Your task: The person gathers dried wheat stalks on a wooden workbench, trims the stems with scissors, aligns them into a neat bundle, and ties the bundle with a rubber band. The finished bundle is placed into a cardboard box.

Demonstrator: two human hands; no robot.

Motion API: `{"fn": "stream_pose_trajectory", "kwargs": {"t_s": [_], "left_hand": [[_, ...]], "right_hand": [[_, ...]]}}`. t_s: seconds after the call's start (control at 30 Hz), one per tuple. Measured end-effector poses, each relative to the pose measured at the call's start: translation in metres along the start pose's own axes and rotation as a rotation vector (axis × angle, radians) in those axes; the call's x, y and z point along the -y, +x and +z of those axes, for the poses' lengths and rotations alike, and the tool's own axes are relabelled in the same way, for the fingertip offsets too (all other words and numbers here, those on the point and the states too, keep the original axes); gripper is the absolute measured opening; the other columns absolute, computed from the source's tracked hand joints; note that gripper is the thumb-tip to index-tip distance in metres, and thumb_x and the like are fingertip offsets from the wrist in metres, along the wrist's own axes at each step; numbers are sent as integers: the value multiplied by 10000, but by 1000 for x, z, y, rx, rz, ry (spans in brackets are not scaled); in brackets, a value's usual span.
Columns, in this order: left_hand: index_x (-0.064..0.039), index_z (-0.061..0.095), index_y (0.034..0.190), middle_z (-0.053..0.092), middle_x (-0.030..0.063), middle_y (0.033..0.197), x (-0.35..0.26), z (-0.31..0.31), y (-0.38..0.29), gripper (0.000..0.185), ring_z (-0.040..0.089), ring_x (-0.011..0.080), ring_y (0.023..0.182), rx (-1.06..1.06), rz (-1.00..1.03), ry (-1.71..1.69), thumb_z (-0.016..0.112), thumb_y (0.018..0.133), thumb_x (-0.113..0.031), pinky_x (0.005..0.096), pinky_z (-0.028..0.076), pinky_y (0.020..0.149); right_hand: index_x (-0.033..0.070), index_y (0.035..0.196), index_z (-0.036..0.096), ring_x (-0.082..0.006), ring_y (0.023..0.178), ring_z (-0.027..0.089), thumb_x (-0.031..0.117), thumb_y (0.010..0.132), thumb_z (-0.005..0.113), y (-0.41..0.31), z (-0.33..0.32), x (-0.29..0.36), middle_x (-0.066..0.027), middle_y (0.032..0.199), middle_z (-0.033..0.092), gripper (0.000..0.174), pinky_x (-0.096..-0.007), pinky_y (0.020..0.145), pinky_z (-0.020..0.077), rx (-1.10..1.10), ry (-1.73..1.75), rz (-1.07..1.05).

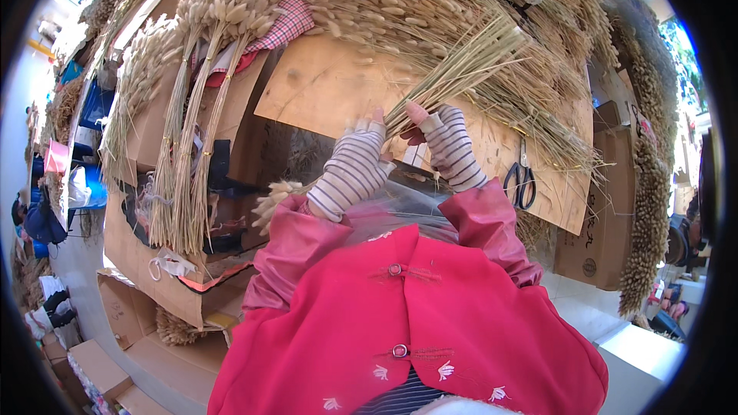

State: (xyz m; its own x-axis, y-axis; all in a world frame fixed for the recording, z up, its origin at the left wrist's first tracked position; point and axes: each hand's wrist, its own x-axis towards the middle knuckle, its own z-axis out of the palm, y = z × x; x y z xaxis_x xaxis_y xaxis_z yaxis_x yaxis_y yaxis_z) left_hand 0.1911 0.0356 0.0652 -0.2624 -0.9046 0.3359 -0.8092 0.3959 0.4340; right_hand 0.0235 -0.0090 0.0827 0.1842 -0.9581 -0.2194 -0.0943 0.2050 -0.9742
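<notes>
A bundle of dried grass stems (461, 69) slants from my hands to the upper right, its cut ends over the heap behind. My left hand (354, 164), in a striped fingerless glove, grips the bundle near its lower part. My right hand (447, 141), gloved alike, pinches the stems from the other side, thumb on top. Fluffy bunny-tail heads (279, 202) poke out beside my left forearm; whether they belong to this bundle is hidden. Black-handled scissors (522, 178) lie on the plywood board (328, 86), right of my right hand.
Loose bunny-tail grass (398, 0) is heaped along the board's far side. Several tied bunches (213, 86) lie at left over cardboard boxes, near a checked cloth (288, 20). An open carton (167, 351) stands on the floor at lower left, another box (599, 202) at right.
</notes>
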Motion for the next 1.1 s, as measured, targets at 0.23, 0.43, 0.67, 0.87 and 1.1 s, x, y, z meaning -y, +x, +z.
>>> {"fn": "stream_pose_trajectory", "kwargs": {"t_s": [0.23,0.43,0.67,0.87,1.1], "left_hand": [[30,406,1292,595,62,794,20,-20,3,598,551,99,714,343,-431,-1059,624,755,-119,225,453,683],[31,436,1261,575,41,685,15,-17,3,516,484,70,524,349,-531,-1332,596,805,-150,192,394,476],[40,487,1167,548,39,627,25,-16,-1,410,380,27,445,334,-611,-1373,583,836,-182,171,300,394],[60,501,1030,536,40,604,33,-24,-6,359,354,20,425,302,-611,-1381,568,849,-243,178,284,373],[28,542,982,571,51,629,27,-20,-3,343,490,67,453,316,-574,-1391,569,854,-289,190,383,402]], "right_hand": [[-18,894,557,-136,577,554,376,821,615,-1,-3,-7,-90,690,614,405,-234,501,427,89,211,-27],[0,935,536,-107,550,489,418,808,628,1,5,-25,-42,656,555,447,-231,456,382,210,169,35],[-33,888,580,-110,534,516,150,797,627,0,-13,-22,-44,624,553,210,-219,512,414,182,210,-2],[-32,929,603,-151,598,572,191,848,572,12,-37,-35,-79,710,599,239,-260,525,460,-174,278,48],[-18,1072,578,-206,811,559,317,824,614,-11,2,-30,-138,887,599,419,-310,730,451,228,-378,-199]]}}
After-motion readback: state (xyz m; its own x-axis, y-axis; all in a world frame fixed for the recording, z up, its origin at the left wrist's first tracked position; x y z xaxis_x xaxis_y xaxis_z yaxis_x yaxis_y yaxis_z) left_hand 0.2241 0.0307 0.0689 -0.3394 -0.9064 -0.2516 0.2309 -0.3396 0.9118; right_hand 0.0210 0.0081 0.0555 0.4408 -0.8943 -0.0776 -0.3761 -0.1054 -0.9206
